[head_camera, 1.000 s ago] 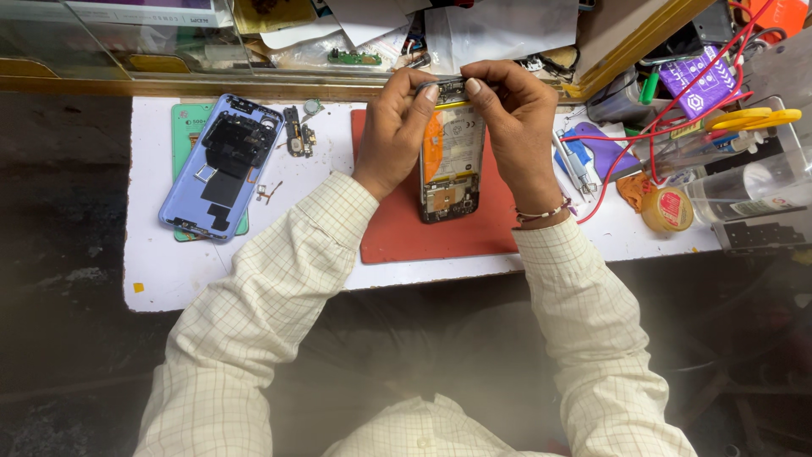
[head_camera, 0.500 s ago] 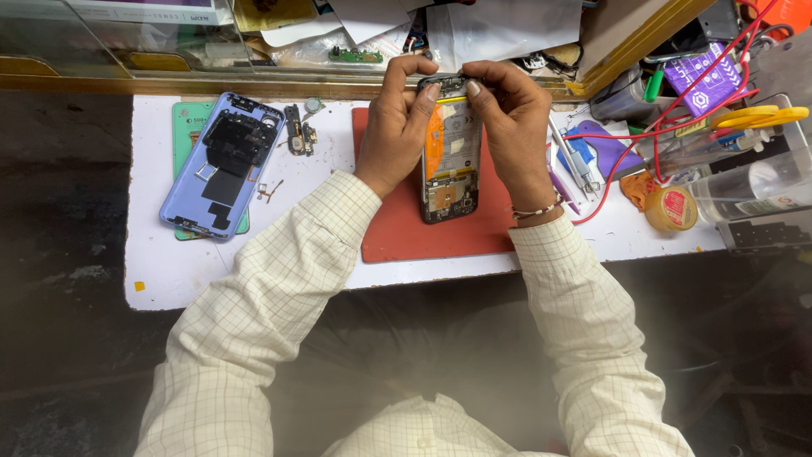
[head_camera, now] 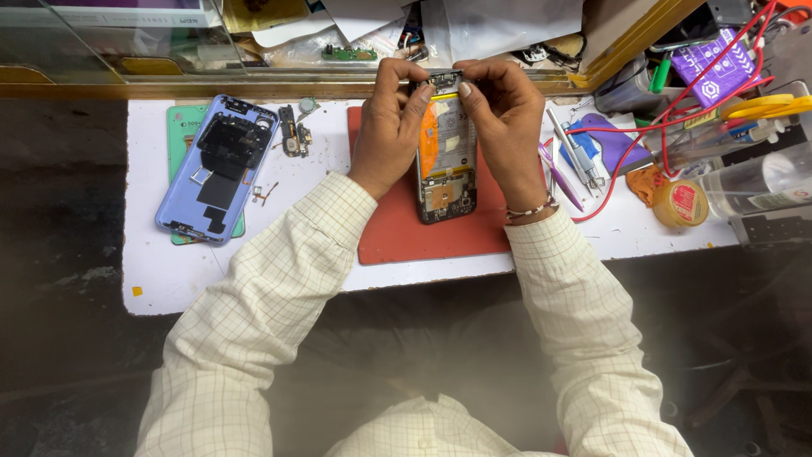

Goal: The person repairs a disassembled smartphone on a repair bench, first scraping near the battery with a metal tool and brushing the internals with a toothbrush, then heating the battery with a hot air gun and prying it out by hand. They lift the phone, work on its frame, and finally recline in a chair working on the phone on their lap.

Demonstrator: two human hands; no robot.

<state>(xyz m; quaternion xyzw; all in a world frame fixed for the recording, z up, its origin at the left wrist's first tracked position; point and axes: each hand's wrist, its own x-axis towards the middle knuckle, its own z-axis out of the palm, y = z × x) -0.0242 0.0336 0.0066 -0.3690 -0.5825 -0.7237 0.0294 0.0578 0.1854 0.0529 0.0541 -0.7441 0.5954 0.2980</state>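
Note:
An opened smartphone [head_camera: 446, 161] with its back removed lies lengthwise on a red mat [head_camera: 406, 228], its battery and circuit boards exposed. My left hand [head_camera: 387, 127] grips the phone's left side near the top, thumb and fingers pinching at the upper edge. My right hand [head_camera: 505, 123] holds the right side, its fingertips meeting the left hand's at the top end of the phone. A beaded bracelet sits on my right wrist. Both sleeves are pale checked fabric.
A detached lilac back cover [head_camera: 218, 165] rests on a green card at the left. Small loose phone parts [head_camera: 293, 131] lie beside it. Tweezers and a purple tool [head_camera: 571, 161], red wires [head_camera: 643, 127], a small round tin [head_camera: 679, 203] and clutter fill the right side of the white bench [head_camera: 169, 279].
Both hands and the phone's top end have shifted slightly; the fingertips now pinch closer together at the phone's upper edge.

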